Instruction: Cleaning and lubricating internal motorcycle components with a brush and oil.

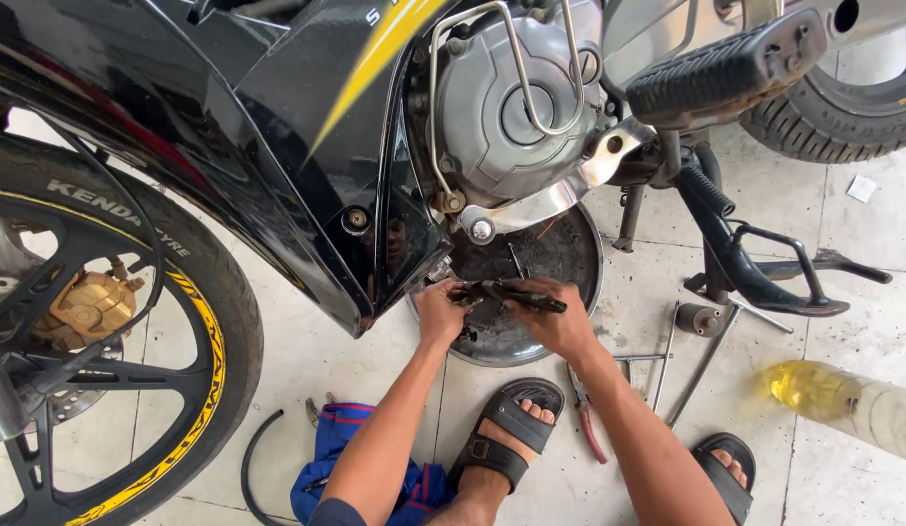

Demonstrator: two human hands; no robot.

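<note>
I crouch beside a black and yellow motorcycle and reach under its silver engine cover. My left hand and my right hand both grip a dark oily tool, each at one end. They hold it over a round dirty metal pan that sits on the tiled floor below the engine. What the tool's tip touches is hidden by my fingers.
The front wheel fills the left side. A footrest and black centre stand are at the right. Long wrenches, red-handled pliers, a blue cloth and a plastic bottle of yellow liquid lie on the floor.
</note>
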